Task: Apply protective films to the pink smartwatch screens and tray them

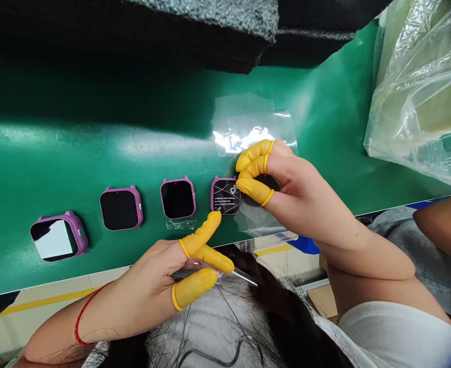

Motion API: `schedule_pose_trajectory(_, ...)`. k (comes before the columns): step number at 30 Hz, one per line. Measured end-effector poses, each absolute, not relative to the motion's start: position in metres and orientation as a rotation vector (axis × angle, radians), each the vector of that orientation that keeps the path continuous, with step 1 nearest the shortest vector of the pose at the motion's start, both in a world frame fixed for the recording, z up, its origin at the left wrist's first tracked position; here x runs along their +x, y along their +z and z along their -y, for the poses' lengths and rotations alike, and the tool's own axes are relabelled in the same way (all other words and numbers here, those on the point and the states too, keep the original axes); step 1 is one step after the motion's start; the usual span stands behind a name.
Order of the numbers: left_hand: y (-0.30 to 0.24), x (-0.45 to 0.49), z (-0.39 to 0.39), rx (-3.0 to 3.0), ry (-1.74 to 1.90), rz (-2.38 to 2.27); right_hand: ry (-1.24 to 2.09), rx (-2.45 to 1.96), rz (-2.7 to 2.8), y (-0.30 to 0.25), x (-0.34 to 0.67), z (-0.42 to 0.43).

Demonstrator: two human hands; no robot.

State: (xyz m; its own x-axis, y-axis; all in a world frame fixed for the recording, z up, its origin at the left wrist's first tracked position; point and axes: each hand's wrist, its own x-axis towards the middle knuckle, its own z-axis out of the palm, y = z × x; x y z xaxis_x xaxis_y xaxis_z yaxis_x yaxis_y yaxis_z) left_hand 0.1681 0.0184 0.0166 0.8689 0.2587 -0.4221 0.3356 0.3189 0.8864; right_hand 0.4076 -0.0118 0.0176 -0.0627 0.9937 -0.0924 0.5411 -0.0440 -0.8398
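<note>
Along the table's point(37, 174) near edge, left to right, lay the first watch point(54, 240), second watch point(121, 209), third watch point(178, 199) and fourth watch point(223, 197). A film scrap point(181, 225) lay just before the third. The right hand point(298, 194) was at the fourth's right side; before it, the left hand point(152, 289) — a tool point(246, 278) in its grasp. Behind lay film sheets point(248, 115), then foam point(210, 30); far right — a plastic bag point(421, 102).
</note>
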Motion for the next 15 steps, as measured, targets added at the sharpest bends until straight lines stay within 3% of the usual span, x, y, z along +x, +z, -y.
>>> schedule_pose_trajectory(15,0.0145,0.1685,-0.0186,1.289,-0.029,-0.558,1.005,-1.659,1.673,0.0184,0.4072,0.0110)
